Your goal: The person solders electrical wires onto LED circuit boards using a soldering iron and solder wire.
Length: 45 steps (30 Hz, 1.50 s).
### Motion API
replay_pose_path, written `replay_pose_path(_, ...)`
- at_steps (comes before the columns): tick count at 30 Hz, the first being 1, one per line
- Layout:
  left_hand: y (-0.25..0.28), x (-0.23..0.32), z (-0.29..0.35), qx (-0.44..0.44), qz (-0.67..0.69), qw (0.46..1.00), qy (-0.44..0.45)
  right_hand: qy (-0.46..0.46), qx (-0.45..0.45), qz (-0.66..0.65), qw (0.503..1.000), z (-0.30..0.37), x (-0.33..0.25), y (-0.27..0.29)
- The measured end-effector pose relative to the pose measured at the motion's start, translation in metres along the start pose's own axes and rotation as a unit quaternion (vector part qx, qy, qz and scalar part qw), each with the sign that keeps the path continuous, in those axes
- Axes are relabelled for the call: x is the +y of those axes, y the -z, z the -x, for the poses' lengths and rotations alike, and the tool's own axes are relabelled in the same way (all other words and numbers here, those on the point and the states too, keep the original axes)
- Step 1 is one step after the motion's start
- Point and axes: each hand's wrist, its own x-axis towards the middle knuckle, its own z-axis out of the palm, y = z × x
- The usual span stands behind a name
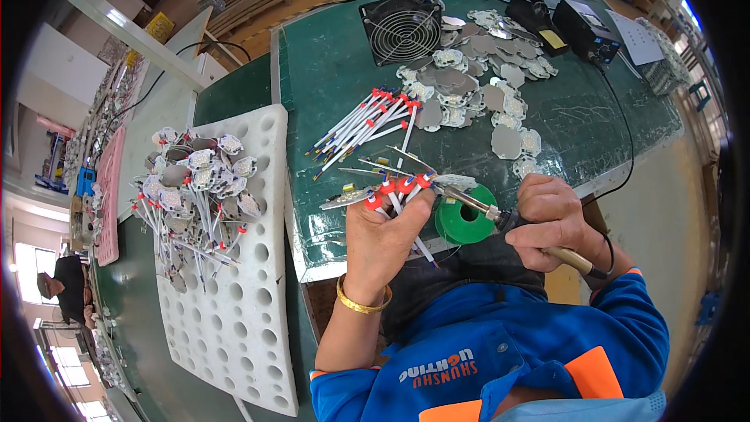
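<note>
My left hand [381, 241], with a gold bangle at the wrist, is closed around several white wire leads [423, 248] with red collars. Thin round circuit boards [344, 198] fan out at the upper ends of these leads. In my right hand [551, 219] is a soldering iron [576, 259], its metal barrel pointing left toward the boards beside my left fingers. I cannot tell whether its tip touches a board. A green solder spool [461, 228] stands under the barrel, between my hands. Loose white wire leads [363, 126] with red collars lie beyond my left hand.
A black fan [403, 30] stands at the table's far side, beside a spread of metal-backed circuit boards [461, 82]. At the back right are a black soldering station [584, 30] and an iron stand [537, 19]. Left, a white foam tray [269, 336] carries wired boards [201, 180]. Another person [72, 289] is far left.
</note>
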Motion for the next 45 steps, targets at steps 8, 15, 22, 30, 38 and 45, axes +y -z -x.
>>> replay_pose_path(8,0.004,-0.004,-0.003,0.002,0.028,1.0,0.004,-0.015,0.049,-0.018,0.999,0.0,0.005,-0.006)
replay_pose_path(15,0.005,-0.006,-0.009,0.006,0.031,0.998,0.049,-0.022,0.049,-0.068,0.996,-0.004,0.008,-0.001)
replay_pose_path(22,0.005,-0.005,-0.011,0.009,0.04,0.997,0.063,-0.071,0.094,0.018,0.993,-0.011,0.006,-0.004)
replay_pose_path(30,-0.003,0.0,-0.01,-0.011,0.058,0.996,0.059,-0.132,0.132,0.091,0.978,-0.029,0.018,-0.033)
replay_pose_path(38,-0.004,-0.001,-0.007,0.004,0.033,0.999,0.008,-0.146,0.173,0.056,0.972,-0.032,0.014,-0.04)
replay_pose_path(45,0.005,-0.004,-0.012,0.051,0.007,0.999,0.001,-0.057,0.104,0.044,0.992,-0.012,0.015,-0.015)
